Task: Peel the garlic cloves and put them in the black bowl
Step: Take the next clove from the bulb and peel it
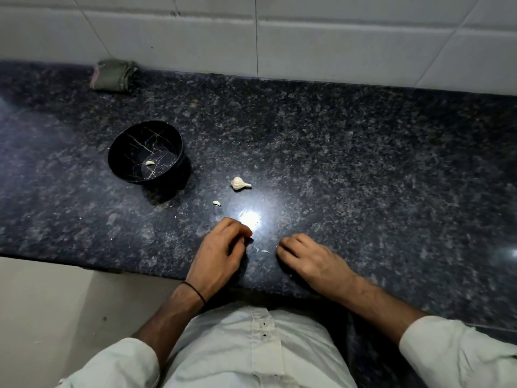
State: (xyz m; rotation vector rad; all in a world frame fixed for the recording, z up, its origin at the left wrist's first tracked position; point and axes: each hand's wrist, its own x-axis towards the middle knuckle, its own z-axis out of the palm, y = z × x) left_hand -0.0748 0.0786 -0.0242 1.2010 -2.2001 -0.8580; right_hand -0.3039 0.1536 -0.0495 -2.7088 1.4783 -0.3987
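The black bowl (131, 140) with gold veining stands on the dark granite counter (349, 163) at the left, and one peeled clove (150, 163) lies inside it. A small garlic bulb (240, 183) lies to the right of the bowl. A loose clove (216, 203) rests a little nearer to me. My left hand (221, 253) sits near the counter's front edge with its fingers curled under; the curl and the glare hide whatever may be inside. My right hand (310, 261) rests beside it, fingers loosely bent, holding nothing. Thin peel scraps (263, 251) lie between the two hands.
A folded green cloth (114, 75) lies at the back left against the white tiled wall (335, 37). A bright light reflection (250, 218) glares on the counter just beyond my left fingertips. The counter's front edge runs below my wrists.
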